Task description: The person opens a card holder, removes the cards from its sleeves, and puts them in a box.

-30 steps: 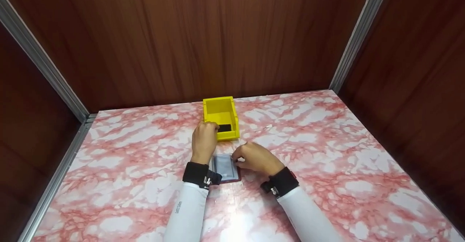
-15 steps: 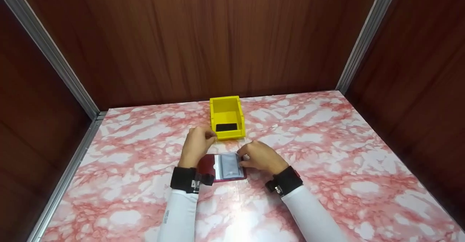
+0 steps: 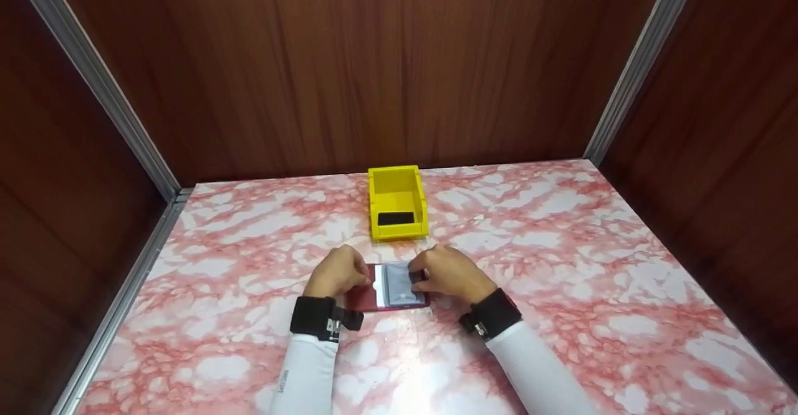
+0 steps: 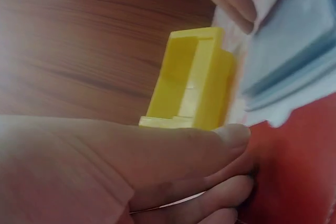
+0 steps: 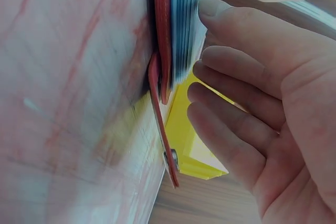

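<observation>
An unfolded red card holder (image 3: 360,300) lies on the table, with a stack of clear plastic sleeves (image 3: 399,284) on its right side and a strip of white card (image 3: 379,284) beside them. My left hand (image 3: 336,271) is at the red left cover, thumb and bent fingers close together; I cannot tell whether they pinch anything. My right hand (image 3: 452,271) is at the sleeves' right edge, its fingertips overlapping them. In the right wrist view, its thumb (image 5: 223,14) lies along the sleeve edges while the other fingers are relaxed and spread. A metal snap (image 5: 172,160) shows on the holder's strap.
Just beyond the card holder stands a yellow bin (image 3: 396,200) with a black label-like rectangle (image 3: 396,218) near its front. Wood-grain panels (image 3: 349,66) wall in the red-and-white marbled table (image 3: 530,234) at the back and sides.
My left hand has come down from beside the yellow bin to the left cover, which came into view as the hand moved away. My right hand has stayed at the sleeves.
</observation>
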Tool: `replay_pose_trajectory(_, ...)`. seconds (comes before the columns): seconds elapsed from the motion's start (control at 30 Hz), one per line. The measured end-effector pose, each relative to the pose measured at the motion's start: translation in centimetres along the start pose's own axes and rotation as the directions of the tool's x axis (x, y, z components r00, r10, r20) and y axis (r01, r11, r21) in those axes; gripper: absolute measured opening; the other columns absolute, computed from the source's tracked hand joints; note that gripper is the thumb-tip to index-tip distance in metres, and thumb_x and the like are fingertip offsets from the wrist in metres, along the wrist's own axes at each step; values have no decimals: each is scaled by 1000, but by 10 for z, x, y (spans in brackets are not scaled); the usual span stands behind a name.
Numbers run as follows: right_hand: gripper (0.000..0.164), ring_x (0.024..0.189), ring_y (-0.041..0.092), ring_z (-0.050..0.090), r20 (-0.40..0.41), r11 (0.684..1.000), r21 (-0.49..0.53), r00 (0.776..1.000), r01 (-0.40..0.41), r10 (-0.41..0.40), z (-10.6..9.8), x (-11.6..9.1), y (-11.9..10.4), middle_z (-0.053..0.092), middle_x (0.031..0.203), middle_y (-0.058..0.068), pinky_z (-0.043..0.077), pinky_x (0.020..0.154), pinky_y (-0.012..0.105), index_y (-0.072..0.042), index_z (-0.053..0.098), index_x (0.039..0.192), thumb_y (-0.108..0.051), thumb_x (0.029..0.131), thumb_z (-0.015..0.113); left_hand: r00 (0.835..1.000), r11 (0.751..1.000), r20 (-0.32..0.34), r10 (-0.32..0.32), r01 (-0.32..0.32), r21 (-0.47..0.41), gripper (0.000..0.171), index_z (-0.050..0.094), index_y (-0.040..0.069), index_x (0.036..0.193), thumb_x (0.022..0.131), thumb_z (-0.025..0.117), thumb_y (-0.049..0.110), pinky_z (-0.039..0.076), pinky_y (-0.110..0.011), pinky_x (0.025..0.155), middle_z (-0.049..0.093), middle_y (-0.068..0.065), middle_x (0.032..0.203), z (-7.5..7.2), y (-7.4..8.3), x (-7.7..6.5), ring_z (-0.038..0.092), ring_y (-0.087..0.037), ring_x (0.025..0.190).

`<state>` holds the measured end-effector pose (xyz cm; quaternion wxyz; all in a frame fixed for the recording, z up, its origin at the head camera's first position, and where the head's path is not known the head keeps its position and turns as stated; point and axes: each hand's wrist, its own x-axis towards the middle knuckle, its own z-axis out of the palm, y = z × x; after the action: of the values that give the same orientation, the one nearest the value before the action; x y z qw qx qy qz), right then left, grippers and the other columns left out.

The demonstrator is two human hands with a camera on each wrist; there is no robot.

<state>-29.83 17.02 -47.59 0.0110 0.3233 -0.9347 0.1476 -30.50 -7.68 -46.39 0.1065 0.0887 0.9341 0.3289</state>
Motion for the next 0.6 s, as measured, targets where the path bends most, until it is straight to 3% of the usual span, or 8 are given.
replay_pose_trajectory(0.27,17,66,7,53,3,1000,-27,1000,8,-8,3,1,-1,72,81,-5,48,64,24,-18,77,93,-31,84,82,999,999,-34,-33,34,40,11,74,9,76,76,85,7,45,-24,62,69,-3,77,13,-1,6,58,-16,70)
replay_pose_trajectory(0.43,22,75,8,63,27,1000,-27,1000,6,-5,4,2,-2,78,96,-4,58,75,28,-18,79,106,-30,87,80,999,998,-39,-33,36,57,11,75,9,77,75,86,8,43,-24,62,69,-3,77,13,0,7,56,-16,70)
replay_pose_trajectory(0.6,27,90,10,68,60,1000,28,998,-11,9,7,3,-8,77,110,-6,60,87,33,-22,76,116,-25,88,78,999,997,-42,-27,30,65,10,76,9,77,75,85,8,42,-23,61,70,-4,78,12,0,7,57,-16,70)
